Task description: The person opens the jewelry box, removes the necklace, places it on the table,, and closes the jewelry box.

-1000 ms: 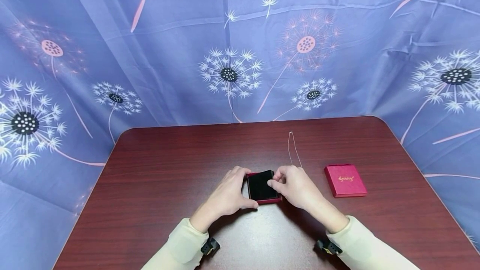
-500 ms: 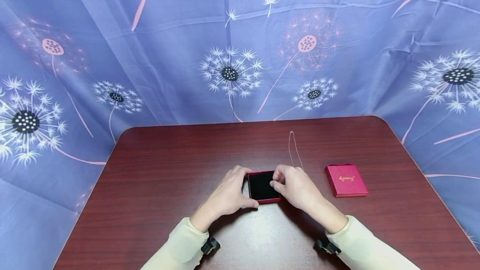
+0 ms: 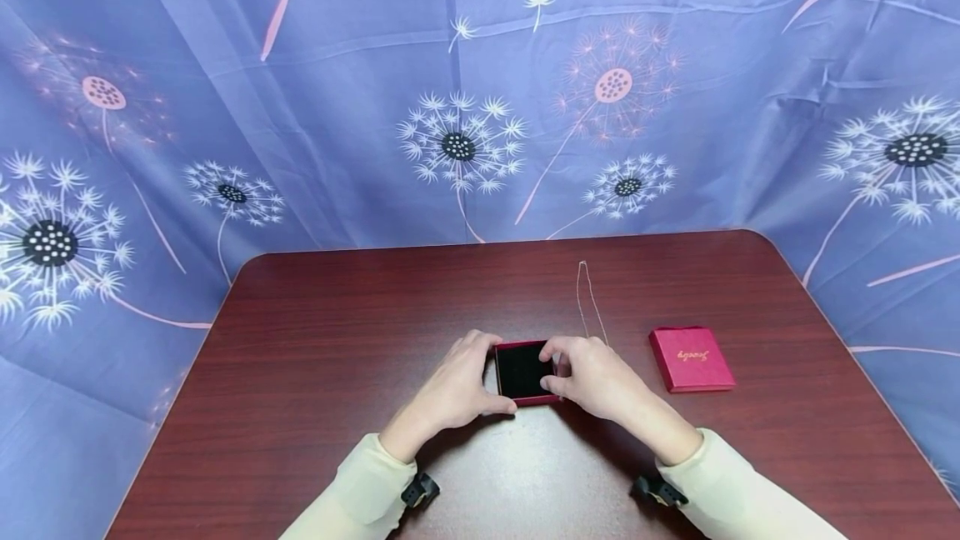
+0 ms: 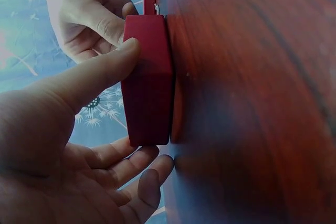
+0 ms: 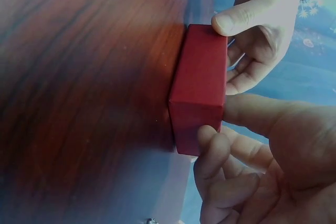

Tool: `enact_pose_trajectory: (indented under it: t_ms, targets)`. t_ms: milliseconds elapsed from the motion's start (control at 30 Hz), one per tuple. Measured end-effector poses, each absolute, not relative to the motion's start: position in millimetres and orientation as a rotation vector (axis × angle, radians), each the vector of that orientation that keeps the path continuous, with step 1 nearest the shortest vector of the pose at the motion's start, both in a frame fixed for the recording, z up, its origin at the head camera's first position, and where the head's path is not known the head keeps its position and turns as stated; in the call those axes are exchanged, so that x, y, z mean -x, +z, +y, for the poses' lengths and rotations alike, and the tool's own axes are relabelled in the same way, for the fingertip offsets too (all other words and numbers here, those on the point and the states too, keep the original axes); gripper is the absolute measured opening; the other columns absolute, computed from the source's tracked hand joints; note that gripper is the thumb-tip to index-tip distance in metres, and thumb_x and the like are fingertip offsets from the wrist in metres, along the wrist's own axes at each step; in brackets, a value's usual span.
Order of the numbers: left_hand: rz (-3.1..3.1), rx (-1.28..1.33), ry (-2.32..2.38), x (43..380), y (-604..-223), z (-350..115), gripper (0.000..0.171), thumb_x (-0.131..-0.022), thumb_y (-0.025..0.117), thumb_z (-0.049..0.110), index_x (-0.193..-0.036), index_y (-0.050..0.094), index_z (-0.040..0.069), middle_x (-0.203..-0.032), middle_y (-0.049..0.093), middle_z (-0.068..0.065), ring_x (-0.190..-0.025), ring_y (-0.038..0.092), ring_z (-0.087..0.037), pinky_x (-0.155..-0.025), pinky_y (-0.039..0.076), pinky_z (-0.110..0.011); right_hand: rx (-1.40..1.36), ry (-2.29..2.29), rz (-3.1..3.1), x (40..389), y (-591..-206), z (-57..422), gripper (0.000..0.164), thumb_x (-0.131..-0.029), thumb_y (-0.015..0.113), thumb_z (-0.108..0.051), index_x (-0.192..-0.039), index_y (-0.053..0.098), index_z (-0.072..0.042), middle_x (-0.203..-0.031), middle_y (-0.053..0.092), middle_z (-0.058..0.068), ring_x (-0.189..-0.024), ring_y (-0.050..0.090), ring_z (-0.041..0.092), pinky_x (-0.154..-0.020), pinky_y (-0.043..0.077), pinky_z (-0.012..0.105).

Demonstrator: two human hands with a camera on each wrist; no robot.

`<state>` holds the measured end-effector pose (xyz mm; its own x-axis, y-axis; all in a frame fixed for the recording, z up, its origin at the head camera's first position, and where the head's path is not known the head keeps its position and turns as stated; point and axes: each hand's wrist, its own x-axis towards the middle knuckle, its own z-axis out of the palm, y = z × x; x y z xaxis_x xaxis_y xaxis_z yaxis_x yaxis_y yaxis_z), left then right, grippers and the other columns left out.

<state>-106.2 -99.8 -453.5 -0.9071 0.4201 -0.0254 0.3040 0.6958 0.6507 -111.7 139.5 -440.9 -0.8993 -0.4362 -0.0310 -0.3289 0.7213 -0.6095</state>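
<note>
A small red jewelry box base (image 5: 197, 69) sits on the table, a flat black pad (image 3: 517, 373) inside it. My left hand (image 3: 459, 386) grips the box from its left, thumb on the near wall and fingers at the far wall. At the right end is my right hand (image 3: 596, 373); its thumb and index finger are parted over the pad's right edge, while other fingers curl against the box's right wall. A thin necklace chain (image 3: 578, 298) lies in a narrow loop beyond the right hand, its near end hidden in the head view.
To the right lies the red box lid (image 3: 693, 361), with gold lettering. The dark red wood table (image 3: 337, 315) reaches a patterned blue cloth (image 3: 337, 107) behind it. Each wrist wears a small black camera (image 3: 420, 492).
The pad's raised right edge has gone down flat into the box. My right thumb and index finger have parted from their pinch. The left hand keeps its hold.
</note>
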Motion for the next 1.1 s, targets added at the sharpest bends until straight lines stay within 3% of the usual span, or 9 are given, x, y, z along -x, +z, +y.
enact_pose_trajectory:
  t_ms: [400,1100]
  targets:
    - [2.733,-0.598,0.983,106.4,-451.7,-99.1,0.086,-0.072,0.100,0.030,-0.140,0.057,-0.001,-0.131,0.061,-0.011,-0.120,0.056,-0.027,-0.109,0.046,-0.047,0.617,-0.910,2.738,113.3,-440.4,138.1,0.034,-0.086,0.085,-0.010,-0.117,0.071,-0.004,-0.065,0.059,-0.016,-0.057,0.055,0.001,-0.062,0.048,0.028]
    - [2.723,-0.592,0.991,106.5,-452.3,-100.0,0.086,-0.071,0.100,0.028,-0.141,0.057,0.000,-0.133,0.060,-0.012,-0.123,0.056,-0.027,-0.108,0.046,-0.048,0.519,-0.739,2.773,115.8,-435.6,133.0,0.037,-0.085,0.088,-0.017,-0.118,0.073,-0.011,-0.072,0.059,-0.010,-0.062,0.054,0.008,-0.063,0.049,0.036]
